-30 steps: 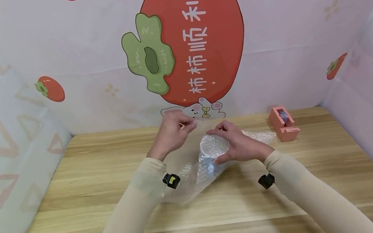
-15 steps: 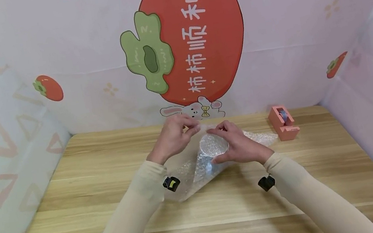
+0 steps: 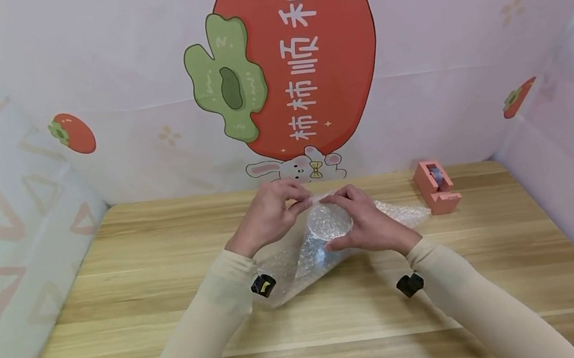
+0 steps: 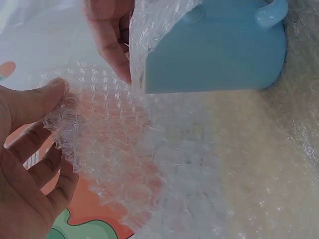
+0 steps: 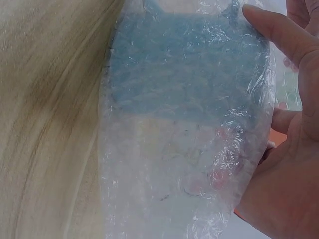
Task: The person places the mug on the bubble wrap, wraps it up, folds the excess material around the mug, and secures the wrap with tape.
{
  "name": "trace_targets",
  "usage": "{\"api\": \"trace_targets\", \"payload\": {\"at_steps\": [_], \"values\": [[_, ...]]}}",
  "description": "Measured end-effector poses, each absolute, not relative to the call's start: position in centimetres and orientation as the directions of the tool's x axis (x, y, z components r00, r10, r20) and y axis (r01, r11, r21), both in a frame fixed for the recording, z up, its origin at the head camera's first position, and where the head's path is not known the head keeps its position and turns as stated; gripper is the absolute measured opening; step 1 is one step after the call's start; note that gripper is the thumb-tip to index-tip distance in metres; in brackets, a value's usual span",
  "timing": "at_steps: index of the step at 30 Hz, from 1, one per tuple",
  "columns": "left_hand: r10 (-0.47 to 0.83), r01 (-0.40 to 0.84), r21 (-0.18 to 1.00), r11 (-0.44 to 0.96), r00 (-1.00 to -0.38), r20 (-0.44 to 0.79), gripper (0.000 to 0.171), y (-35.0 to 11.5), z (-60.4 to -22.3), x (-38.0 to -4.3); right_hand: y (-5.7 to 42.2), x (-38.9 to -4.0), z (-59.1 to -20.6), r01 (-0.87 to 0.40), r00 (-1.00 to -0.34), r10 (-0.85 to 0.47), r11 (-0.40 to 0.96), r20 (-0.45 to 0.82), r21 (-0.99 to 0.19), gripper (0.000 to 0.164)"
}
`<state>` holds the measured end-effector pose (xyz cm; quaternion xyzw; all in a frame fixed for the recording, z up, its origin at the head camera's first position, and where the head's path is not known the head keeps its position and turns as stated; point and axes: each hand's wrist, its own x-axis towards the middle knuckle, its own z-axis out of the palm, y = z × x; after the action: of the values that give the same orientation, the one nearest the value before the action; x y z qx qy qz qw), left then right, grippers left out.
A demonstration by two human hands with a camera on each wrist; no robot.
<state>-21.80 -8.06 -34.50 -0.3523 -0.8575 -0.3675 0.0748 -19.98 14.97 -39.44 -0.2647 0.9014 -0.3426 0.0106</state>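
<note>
A light blue mug, with a small curved handle showing, stands inside a sheet of clear bubble wrap. Its round upper end, seen from the head, is covered by the wrap. My right hand grips the wrapped mug from the right, thumb and fingers spread around its side. At the mug's far left, my left hand pinches the edge of the sheet between thumb and fingers and holds it up, close to the right fingertips. In the right wrist view the blue body shows through the bubbles.
A pink tape dispenser with a roll of tape stands at the back right, near a tail of bubble wrap. Behind the wooden table rises a printed backdrop, with side walls left and right.
My left hand has moved slightly right and nearer, bringing the pinched wrap edge closer to the mug and the right hand. My right hand keeps its grip in place.
</note>
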Motion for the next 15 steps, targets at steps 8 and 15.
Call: {"api": "trace_targets", "payload": {"at_steps": [8, 15], "values": [[0.571, 0.695, 0.539, 0.476, -0.710, 0.413, 0.010, -7.99, -34.52, -21.63, 14.68, -19.50, -39.48, -0.442, -0.881, -0.439, 0.629, 0.178, -0.639, 0.082], [0.568, 0.698, 0.532, 0.479, -0.709, 0.419, 0.009, -8.04, -34.41, -21.76, 14.56, -19.25, -39.40, -0.443, -0.885, -0.421, 0.637, 0.197, -0.631, 0.084]]}}
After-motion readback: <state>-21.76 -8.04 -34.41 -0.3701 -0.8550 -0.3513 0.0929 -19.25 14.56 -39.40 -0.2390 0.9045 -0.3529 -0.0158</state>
